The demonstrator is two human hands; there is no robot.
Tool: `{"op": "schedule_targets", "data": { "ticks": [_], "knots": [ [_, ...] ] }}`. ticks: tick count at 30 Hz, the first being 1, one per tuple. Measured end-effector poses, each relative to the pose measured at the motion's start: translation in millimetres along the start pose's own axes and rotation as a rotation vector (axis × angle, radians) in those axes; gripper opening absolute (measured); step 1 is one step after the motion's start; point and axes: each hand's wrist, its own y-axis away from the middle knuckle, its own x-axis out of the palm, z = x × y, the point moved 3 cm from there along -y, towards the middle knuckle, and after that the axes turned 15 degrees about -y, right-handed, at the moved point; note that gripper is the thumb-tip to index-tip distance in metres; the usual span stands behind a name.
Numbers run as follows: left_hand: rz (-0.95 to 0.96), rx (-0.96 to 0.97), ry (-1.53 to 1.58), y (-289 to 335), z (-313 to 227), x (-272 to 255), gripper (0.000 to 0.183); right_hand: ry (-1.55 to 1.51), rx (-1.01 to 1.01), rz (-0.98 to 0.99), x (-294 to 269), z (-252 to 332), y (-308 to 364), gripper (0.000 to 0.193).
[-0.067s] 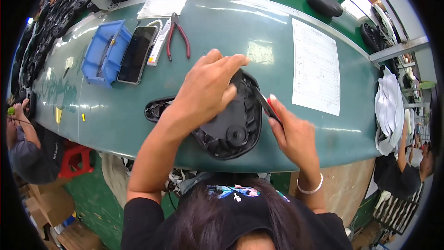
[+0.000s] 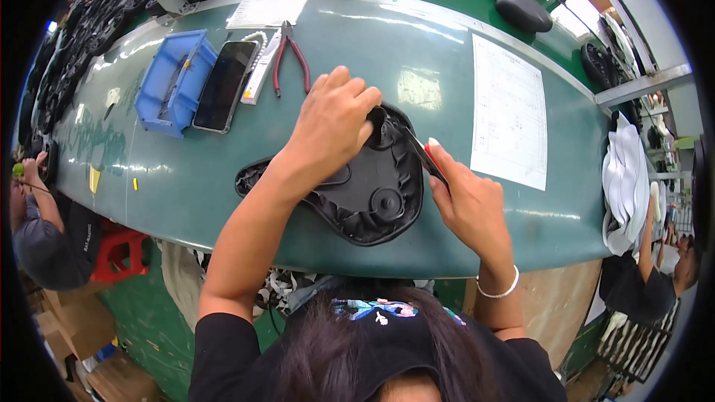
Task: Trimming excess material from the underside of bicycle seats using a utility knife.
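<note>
A black bicycle saddle (image 2: 361,190) lies upside down on the green table, its narrow nose pointing left and its gathered cover edge showing around the underside. My left hand (image 2: 335,115) is closed at the saddle's far side, pinching the black cover material (image 2: 381,128); its fingertips are partly hidden. In my right hand (image 2: 473,205) is a knife (image 2: 426,158) with a dark slim blade and some red at the handle. The blade tip reaches the saddle's far right rim, close to the cover. My right fingers are wrapped around the handle.
Beyond my left hand lie red-handled cutting pliers (image 2: 290,56), a phone (image 2: 226,85) and a blue bin (image 2: 173,82). A printed sheet (image 2: 509,112) lies at right. More saddles (image 2: 515,1) sit past the table's far edge. People work on both sides.
My left hand has moved slightly left and lowered, drawing the cover material with it. The knife has shifted slightly up and left along the rim. The saddle has moved slightly away from me.
</note>
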Motion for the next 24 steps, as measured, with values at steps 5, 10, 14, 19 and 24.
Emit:
{"op": "schedule_targets", "data": {
  "ticks": [5, 10, 14, 19, 24],
  "knots": [
    [-0.370, -0.619, 0.215, 18, 38, 3, 0.013, 0.106, 0.011, 0.067, 9, 13, 31, 0.046],
    [-0.210, -0.802, 1.145, 33, 39, 0, 0.039, 0.135, -0.128, 0.026, -18, -6, 7, 0.043],
    [0.038, -0.924, 1.061, 83, -2, -17, 0.042, 0.207, -0.253, 0.276, -39, -19, -46, 0.042],
    [-0.163, -0.643, 1.146, 112, 9, -47, 0.048, 0.300, -0.422, 0.315, -42, 5, -39, 0.046],
    [-0.568, -0.212, 1.419, 41, 45, -116, 0.043, 0.320, -0.136, 0.284, -31, 8, 30, 0.050]
  ]
}}
